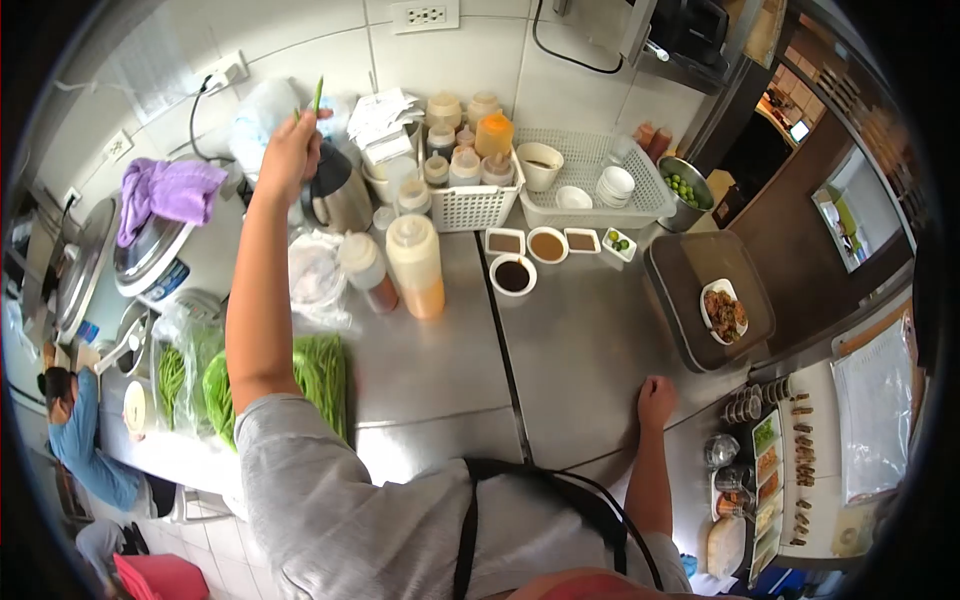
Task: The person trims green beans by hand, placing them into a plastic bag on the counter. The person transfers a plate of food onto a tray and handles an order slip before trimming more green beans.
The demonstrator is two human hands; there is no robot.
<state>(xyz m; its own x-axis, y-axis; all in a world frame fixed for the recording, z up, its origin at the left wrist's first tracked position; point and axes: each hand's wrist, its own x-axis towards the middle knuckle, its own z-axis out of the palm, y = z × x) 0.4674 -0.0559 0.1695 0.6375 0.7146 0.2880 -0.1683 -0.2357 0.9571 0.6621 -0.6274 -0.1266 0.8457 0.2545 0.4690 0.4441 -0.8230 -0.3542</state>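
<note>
My left hand (290, 155) is raised towards the wall, its fingers closed around a thin green stalk-like thing (319, 94) that sticks up past the fingertips. Just below that hand stands a steel jug (338, 190) with a dark top. My right hand (657, 402) rests as a fist at the right side of the steel counter (590, 350), with nothing visible in it. Long green beans (320, 375) lie in plastic, partly hidden behind my left arm. Two squeeze bottles, a tall one (415, 268) and a shorter one (366, 270), stand right of the arm.
Small sauce dishes (513, 275) stand mid-counter before a basket of bottles (475, 208) and a rack of bowls (595, 208). At the right are a brown tray (680, 300) holding a plate of food and a pot of limes (685, 190). A person (85, 430) sits far left.
</note>
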